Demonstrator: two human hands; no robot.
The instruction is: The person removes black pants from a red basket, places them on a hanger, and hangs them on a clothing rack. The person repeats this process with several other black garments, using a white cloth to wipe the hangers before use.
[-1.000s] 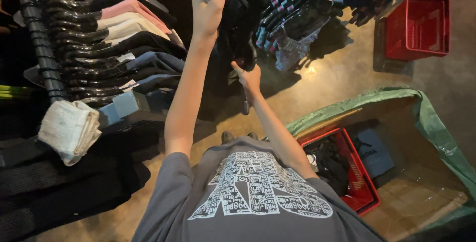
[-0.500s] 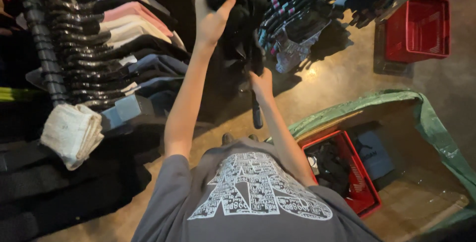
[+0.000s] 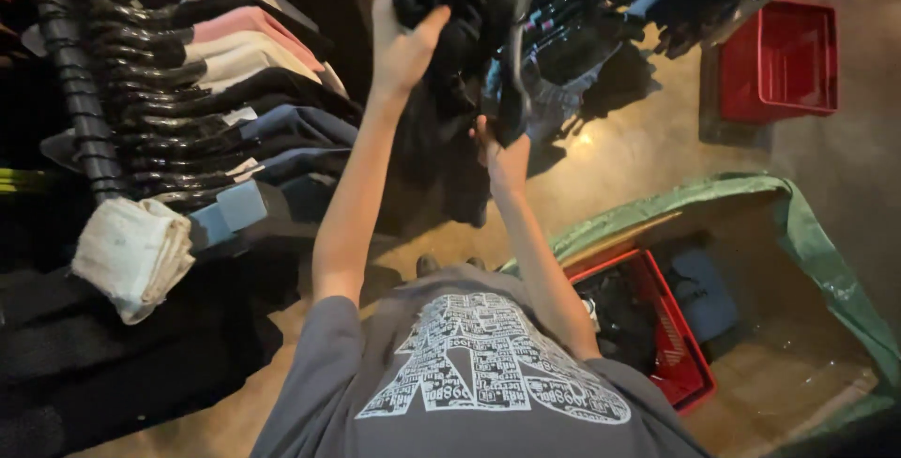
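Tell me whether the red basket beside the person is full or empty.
Partly filled: dark clothing lies inside the red basket, its far end still showing bare red wall.

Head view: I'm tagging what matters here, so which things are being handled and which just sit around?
In hand:
- black garment, gripped high by the left hand
- right hand, holding its lower part

Lying about:
- rail of hung clothes
- folded white cloth
- red basket on the floor
- red basket in the box
- green sheet

Clothes rack (image 3: 141, 92) stands left, 2 baskets (image 3: 657, 327) right.
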